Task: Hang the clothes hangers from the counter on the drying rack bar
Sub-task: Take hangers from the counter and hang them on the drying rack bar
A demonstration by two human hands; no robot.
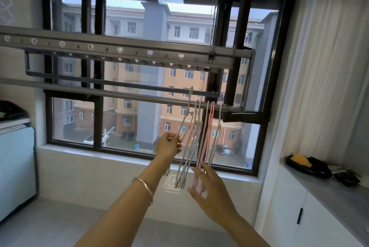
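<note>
The drying rack bar (119, 94) runs across the window, and every hanger is gathered near its right end. Several white hangers (194, 138) and the pink hangers (208, 122) hang from the bar by their hooks, close together, their bodies slanting down and to the left below it.

The left hand (169, 144), below the bar and left of that cluster, has its fingers (176, 139) curled in a pinch on the lower part of 1 more white hanger (189, 96). This hanger's hook rises just above the bar, left of the hung ones. A bracelet (146, 186) sits on that wrist.

The right hand (211, 186) is lower still, under the bar's right end. Its fingers (204, 166) are straight and spread, holding nothing, the tips at the pink hangers' bottom ends; whether they touch cannot be told.

Far right of the bar, the grey worktop (329, 188) carries dark items.
</note>
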